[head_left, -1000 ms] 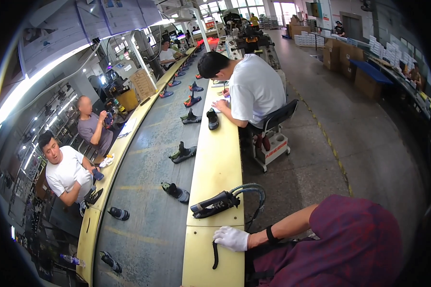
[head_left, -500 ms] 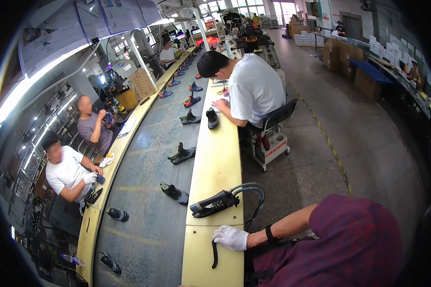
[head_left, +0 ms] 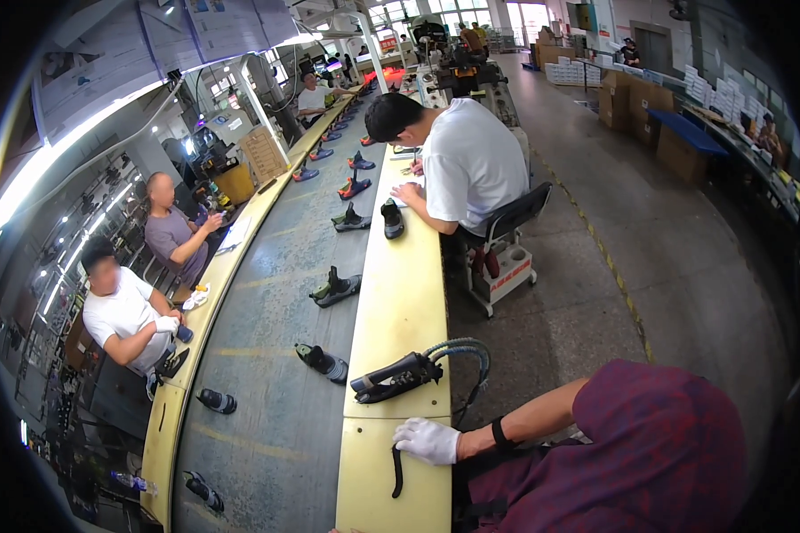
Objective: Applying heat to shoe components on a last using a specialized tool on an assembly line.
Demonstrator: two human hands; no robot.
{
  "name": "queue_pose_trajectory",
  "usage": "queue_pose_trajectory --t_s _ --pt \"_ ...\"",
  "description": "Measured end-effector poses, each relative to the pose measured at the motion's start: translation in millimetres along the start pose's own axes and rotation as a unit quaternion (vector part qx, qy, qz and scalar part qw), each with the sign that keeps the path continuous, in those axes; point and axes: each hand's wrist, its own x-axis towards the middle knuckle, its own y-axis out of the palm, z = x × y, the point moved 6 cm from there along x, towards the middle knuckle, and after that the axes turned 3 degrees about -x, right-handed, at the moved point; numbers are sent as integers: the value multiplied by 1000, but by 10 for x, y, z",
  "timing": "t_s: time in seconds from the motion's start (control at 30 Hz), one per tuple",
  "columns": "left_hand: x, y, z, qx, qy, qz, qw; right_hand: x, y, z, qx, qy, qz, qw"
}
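Note:
My right hand, in a white glove, lies palm down on the near yellow bench top. Its fingers are bent and drawn together over one end of a thin black strip. The rest of that strip curves toward me on the bench; its exact kind is unclear. Just beyond the hand lies a black hand-held device with dark hoses looping off the bench's right edge. I do not see my left hand.
Left of the bench runs a grey conveyor carrying several dark shoes. One black shoe stands on the bench beside a seated person in white. Two people work across the conveyor. A black chair stands at right.
My gloved hand stays in place on the strip. Across the conveyor, the person in grey has lowered a raised hand toward the bench. The person in white there has shifted their hands slightly.

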Motion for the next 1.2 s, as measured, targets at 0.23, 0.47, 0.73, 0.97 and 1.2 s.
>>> queue_pose_trajectory --t_s 0.23,0.47,0.73,0.97,1.2 --pt "1 16 13 -2 0 3 1000 0 25 -8 3 2 10 1000" --pt "-23 33 7 -8 -4 5 1000 -23 12 -24 4 5 10 1000" --pt "-4 31 54 -6 -3 6 1000 5 26 6 0 6 7 1000" --pt "-4 57 67 -11 -6 1 1000 5 47 2 -1 6 8 1000" --pt "26 -10 -36 -23 -10 1 1000 -18 -21 -19 3 14 7 1000"
